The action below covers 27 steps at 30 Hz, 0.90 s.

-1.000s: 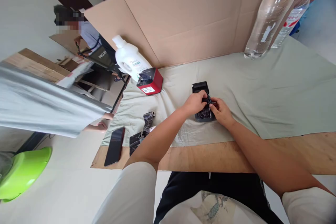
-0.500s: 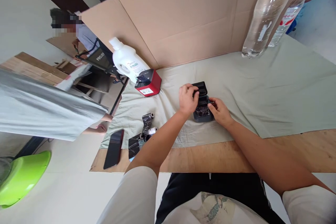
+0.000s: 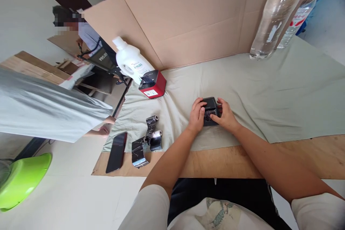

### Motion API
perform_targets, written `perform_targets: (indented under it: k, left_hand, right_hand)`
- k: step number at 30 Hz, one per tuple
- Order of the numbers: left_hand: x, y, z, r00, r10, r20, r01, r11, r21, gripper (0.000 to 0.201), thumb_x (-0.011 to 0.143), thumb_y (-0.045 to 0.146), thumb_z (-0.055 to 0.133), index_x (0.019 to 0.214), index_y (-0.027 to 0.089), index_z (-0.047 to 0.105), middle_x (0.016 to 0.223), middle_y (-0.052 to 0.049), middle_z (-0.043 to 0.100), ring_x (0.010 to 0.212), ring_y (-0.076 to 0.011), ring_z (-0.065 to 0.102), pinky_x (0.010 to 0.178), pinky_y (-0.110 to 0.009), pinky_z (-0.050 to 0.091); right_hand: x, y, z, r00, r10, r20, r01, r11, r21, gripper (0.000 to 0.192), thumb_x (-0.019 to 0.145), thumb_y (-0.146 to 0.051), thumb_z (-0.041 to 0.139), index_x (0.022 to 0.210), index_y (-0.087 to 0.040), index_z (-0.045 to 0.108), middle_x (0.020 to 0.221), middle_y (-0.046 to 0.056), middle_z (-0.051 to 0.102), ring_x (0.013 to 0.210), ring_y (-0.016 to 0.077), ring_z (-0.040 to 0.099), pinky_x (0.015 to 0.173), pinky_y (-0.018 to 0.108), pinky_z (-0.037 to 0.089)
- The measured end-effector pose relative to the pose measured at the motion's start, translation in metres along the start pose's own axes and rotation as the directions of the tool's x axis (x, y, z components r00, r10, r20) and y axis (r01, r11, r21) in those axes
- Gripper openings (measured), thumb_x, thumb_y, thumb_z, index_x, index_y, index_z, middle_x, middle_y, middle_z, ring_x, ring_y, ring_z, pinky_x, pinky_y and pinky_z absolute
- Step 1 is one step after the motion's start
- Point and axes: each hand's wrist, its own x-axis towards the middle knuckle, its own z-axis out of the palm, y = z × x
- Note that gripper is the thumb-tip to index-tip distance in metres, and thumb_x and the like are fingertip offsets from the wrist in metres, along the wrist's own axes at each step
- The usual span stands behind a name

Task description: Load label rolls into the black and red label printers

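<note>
Fingers of both hands clasp the black device (image 3: 210,110); red box (image 3: 152,84) well apart.

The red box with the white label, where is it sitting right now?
The red box sits on the cloth, left of both hands, just in front of the white jug by the cardboard wall.

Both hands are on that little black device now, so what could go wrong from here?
The left hand and right hand press the small black box-shaped device on the loose, wrinkled pale green cloth, so it may slide. A fingertip could get pinched at its lid. The tall clear plastic bottle by the brown cardboard sheet might topple if the cloth is dragged.
</note>
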Motion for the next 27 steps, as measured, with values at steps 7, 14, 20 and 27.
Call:
perform_targets:
  k: [7,14,20,27]
  left_hand:
    - [-0.01,0.0,0.002,0.997,0.078,-0.016,-0.077,0.995,0.061,0.051,0.102,0.05,0.026,0.121,0.016,0.06,0.145,-0.018,0.049,0.143,-0.0254,0.039,0.118,-0.052,0.032]
    - [-0.009,0.001,0.003,0.994,0.1,-0.053,-0.094,0.989,0.111,0.056,0.102,0.05,0.024,0.114,0.016,0.067,0.137,-0.017,0.056,0.138,-0.0256,0.046,0.116,-0.051,0.036]
    - [-0.008,-0.002,0.0,0.995,0.057,-0.083,-0.058,0.998,-0.009,0.061,0.102,0.052,0.021,0.11,0.016,0.069,0.135,-0.016,0.059,0.134,-0.0247,0.05,0.115,-0.05,0.036]
    - [-0.003,-0.023,-0.001,0.943,-0.283,-0.175,0.207,0.911,-0.356,0.071,0.097,0.064,0.01,0.12,0.018,0.058,0.126,-0.016,0.063,0.123,-0.0243,0.058,0.11,-0.048,0.042]
  right_hand:
    - [-0.008,-0.025,-0.007,0.95,-0.289,0.116,0.309,0.92,-0.239,0.066,0.076,-0.039,0.069,0.137,-0.024,0.05,0.149,0.013,0.047,0.135,0.0364,0.043,0.112,0.061,0.036]
    - [-0.01,-0.033,-0.01,0.96,-0.226,0.167,0.273,0.891,-0.363,0.064,0.075,-0.046,0.073,0.134,-0.026,0.057,0.147,0.01,0.052,0.132,0.0419,0.045,0.104,0.065,0.038]
    - [-0.013,-0.043,-0.005,0.962,-0.219,0.163,0.269,0.868,-0.418,0.068,0.076,-0.049,0.071,0.136,-0.021,0.055,0.148,0.015,0.05,0.13,0.0438,0.046,0.101,0.064,0.041]
    - [-0.018,-0.061,0.024,0.994,-0.068,0.09,0.107,0.827,-0.553,0.091,0.071,-0.057,0.072,0.147,-0.02,0.039,0.159,0.019,0.03,0.118,0.0478,0.053,0.09,0.063,0.046]
